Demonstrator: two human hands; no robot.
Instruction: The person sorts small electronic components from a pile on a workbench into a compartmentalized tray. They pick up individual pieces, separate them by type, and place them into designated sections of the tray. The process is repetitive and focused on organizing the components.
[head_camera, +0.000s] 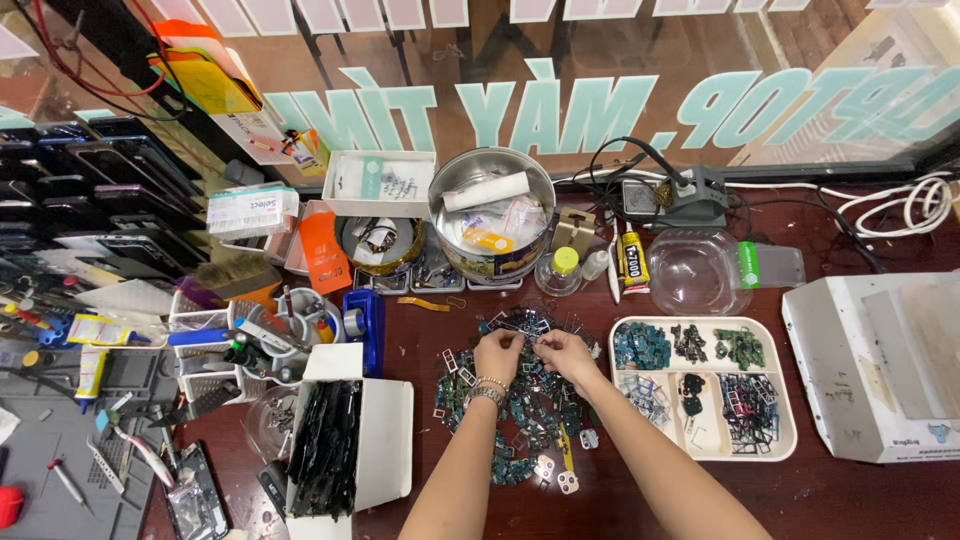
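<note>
My left hand (497, 355), with bracelets on the wrist, and my right hand (565, 352) meet over a heap of small electronic parts (520, 405) on the dark red table. Both sets of fingertips pinch a tiny part between them at the far side of the heap; it is too small to identify. To the right lies a white divided tray (790, 440) holding sorted small boards and metal pieces.
A white box of black strips (330, 445) stands left of the heap. Behind are a metal pot of bags (492, 215), a clear bowl (693, 270), glue tubes (632, 258) and a tool basket (245, 345). A white device (875, 365) sits at right.
</note>
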